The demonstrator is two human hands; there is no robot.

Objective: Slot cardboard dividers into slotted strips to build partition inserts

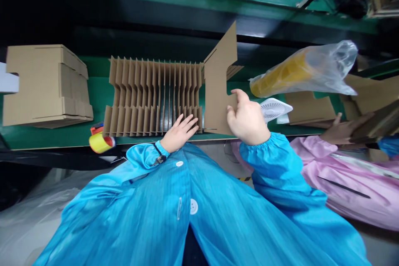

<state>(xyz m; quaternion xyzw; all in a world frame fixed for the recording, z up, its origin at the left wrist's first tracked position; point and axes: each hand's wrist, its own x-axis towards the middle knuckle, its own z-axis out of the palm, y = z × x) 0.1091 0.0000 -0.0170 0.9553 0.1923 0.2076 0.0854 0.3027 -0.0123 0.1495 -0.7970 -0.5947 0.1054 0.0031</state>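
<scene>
Left hand [180, 134], fingers spread, resting at the four-o'clock corner of a slotted cardboard divider grid [150, 95]; right hand [248, 119] — thumb and forefinger pinching the edge of a notched cardboard panel [216, 91] — at the grid's three o'clock. Farther, at the right hand's one o'clock, a plastic-bagged yellow roll [282, 75].

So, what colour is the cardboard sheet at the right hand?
The cardboard sheet is brown, seen in the head view.

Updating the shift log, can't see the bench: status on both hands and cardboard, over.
Left hand spread at near right corner of cardboard grid. Right hand at edge of notched cardboard sheet. White fan close beside right hand.
</scene>
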